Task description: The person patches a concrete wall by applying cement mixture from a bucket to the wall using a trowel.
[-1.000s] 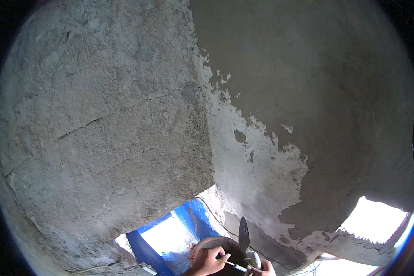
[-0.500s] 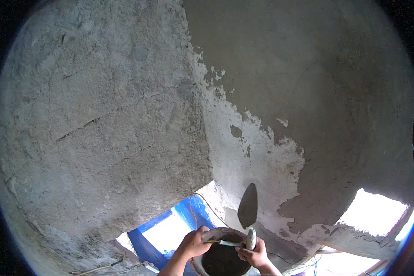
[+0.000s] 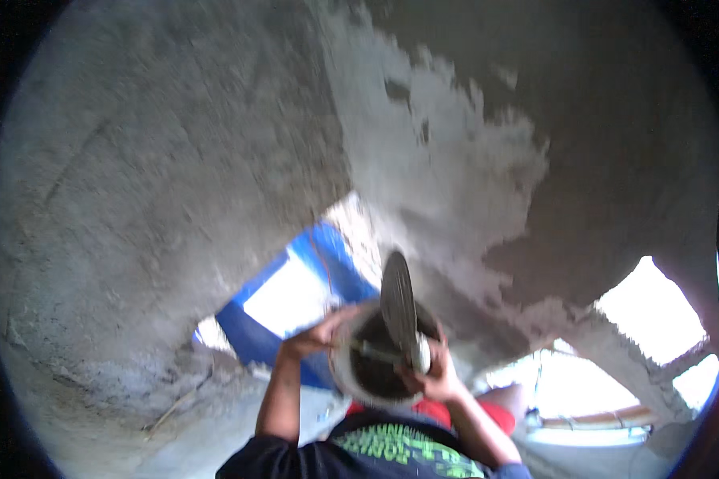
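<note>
A round bucket (image 3: pixel 342 377) with a pale, crusted rim is held in front of my body, with dark grey material (image 3: pixel 373 374) inside. My left hand (image 3: pixel 326 330) grips its left rim. A light tube-shaped grip on the bucket's handle (image 3: pixel 378 352) crosses the opening. On the other side, my right hand (image 3: pixel 439 377) is closed around a trowel (image 3: pixel 398 299) by its whitish handle, close against the bucket's right rim. The trowel's long grey blade points up and away, partly over the bucket's mouth. Motion blur hides exactly how the right fingers meet the rim.
A rough grey wall (image 3: pixel 176 160) rises on the left. At the right, darker smooth plaster (image 3: pixel 615 168) borders a pale ragged patch (image 3: pixel 455 144). Below are a bright opening with blue sides (image 3: pixel 248 351) and bright openings (image 3: pixel 651 307) at right.
The view has tilted down, so my torso and red-clothed legs now show. The bucket and both hands sit higher in the picture. The trowel blade has swung left, over the bucket's mouth.
</note>
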The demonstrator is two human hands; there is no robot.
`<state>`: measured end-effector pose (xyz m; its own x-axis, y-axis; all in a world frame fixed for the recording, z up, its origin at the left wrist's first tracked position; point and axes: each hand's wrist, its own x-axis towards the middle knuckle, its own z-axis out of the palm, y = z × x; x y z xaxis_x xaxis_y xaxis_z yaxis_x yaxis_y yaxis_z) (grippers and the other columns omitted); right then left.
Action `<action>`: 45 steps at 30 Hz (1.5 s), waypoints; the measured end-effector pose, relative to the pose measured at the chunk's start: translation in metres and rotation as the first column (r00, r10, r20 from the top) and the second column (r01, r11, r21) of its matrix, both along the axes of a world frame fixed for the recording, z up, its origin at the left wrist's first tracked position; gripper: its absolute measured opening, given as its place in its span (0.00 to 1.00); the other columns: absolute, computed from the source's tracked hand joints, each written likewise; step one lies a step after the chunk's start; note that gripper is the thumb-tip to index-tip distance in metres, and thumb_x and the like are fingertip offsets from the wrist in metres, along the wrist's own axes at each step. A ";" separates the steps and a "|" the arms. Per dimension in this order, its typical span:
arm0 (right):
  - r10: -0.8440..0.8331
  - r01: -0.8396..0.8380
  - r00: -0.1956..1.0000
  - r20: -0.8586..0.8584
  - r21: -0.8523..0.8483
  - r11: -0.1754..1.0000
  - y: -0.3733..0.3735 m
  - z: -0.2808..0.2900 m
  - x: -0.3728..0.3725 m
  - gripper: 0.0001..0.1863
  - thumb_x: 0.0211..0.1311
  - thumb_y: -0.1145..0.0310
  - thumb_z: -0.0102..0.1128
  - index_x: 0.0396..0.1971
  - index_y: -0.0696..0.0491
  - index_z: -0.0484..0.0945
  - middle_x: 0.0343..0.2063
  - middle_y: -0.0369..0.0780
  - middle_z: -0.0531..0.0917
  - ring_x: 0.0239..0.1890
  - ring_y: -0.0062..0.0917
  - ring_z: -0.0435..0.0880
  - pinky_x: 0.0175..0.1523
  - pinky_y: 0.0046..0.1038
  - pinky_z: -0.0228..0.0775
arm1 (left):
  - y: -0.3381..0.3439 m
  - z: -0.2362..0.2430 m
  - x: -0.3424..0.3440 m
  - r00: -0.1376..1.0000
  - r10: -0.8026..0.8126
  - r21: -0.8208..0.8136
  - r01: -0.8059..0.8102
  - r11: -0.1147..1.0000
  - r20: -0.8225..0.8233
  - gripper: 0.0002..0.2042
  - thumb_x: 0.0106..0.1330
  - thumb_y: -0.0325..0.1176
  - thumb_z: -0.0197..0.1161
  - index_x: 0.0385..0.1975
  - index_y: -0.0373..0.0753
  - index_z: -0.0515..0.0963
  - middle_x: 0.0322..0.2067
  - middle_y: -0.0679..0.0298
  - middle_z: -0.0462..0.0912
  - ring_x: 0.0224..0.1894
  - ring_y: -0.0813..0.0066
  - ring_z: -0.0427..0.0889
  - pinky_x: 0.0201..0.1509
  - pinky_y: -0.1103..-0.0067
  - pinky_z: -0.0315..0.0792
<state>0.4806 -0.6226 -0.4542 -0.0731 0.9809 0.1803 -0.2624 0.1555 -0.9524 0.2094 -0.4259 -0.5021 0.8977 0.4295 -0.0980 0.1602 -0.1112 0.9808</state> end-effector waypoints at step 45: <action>0.670 -0.383 0.128 0.731 -0.587 0.714 0.079 -0.047 0.060 0.17 0.63 0.56 0.59 0.39 0.55 0.86 0.26 0.42 0.86 0.31 0.31 0.86 0.38 0.32 0.79 | -0.059 -0.034 0.089 0.821 0.564 0.311 -0.560 0.768 0.087 0.15 0.72 0.41 0.59 0.29 0.34 0.73 0.19 0.60 0.74 0.23 0.71 0.73 0.30 0.73 0.66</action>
<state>0.5403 -0.5435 -0.5012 -0.5499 0.6140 -0.5662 0.7781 0.1304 -0.6144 0.2983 -0.4850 -0.5356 0.4864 0.8656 0.1190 0.2998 -0.2932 0.9078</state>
